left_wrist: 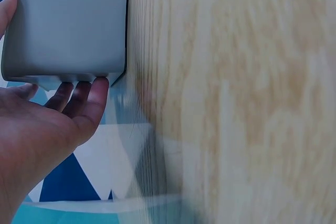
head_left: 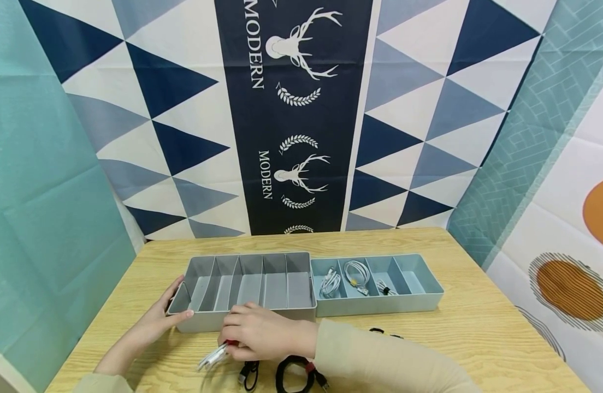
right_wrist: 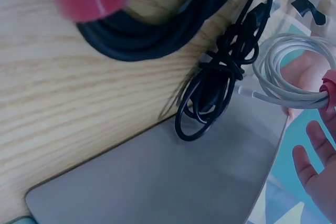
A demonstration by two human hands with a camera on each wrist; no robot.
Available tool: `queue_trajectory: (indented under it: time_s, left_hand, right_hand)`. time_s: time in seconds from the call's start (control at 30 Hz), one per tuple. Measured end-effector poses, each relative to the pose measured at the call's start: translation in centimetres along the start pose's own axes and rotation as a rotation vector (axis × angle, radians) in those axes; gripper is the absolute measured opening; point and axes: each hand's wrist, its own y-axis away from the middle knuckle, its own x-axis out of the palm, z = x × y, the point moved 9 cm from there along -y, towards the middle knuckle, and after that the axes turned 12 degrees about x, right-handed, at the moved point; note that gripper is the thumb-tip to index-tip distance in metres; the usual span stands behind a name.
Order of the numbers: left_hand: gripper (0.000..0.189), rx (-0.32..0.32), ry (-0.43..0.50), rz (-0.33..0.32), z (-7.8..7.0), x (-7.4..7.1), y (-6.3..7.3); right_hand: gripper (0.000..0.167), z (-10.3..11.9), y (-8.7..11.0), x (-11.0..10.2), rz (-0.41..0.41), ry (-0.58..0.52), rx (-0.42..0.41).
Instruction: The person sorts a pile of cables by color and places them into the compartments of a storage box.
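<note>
A long grey divided box stands on the table with its compartments bare. My left hand grips its left end, thumb on the front wall and fingers around the end wall; in the left wrist view the fingertips press against that end. In front of the box, my right hand pinches a coiled white cable by its red strap. The cable's ends point toward the left. Below the right hand lie a bundled black cable and a coiled black cable with a red strap.
A pale blue divided box adjoins the grey box on the right. Its compartments hold a white cable bundle, a white coil and a small cable with a black tie. A dark item shows behind the right sleeve.
</note>
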Motion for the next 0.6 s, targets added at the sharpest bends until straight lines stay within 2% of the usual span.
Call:
queue_trajectory:
  time_s: [0.13, 0.3, 0.43, 0.6]
  left_hand:
    - [0.09, -0.001, 0.001, -0.004, 0.0, 0.0, 0.0]
    - [0.09, -0.003, -0.004, -0.013, -0.1, -0.1, -0.1]
    - [0.089, 0.003, -0.01, -0.015, -0.3, -0.1, 0.0]
    - [0.088, 0.009, -0.004, -0.008, -0.3, -0.1, 0.0]
  right_hand:
    - [0.016, -0.3, 0.1, -0.6, -0.018, -0.016, 0.002]
    - [0.015, -0.5, 0.4, -0.6, 0.0, -0.013, 0.01]
    - [0.016, -0.7, 0.6, -0.3, 0.051, -0.041, 0.034]
    - [0.018, -1.1, 0.6, 0.4, 0.146, -0.138, 0.074]
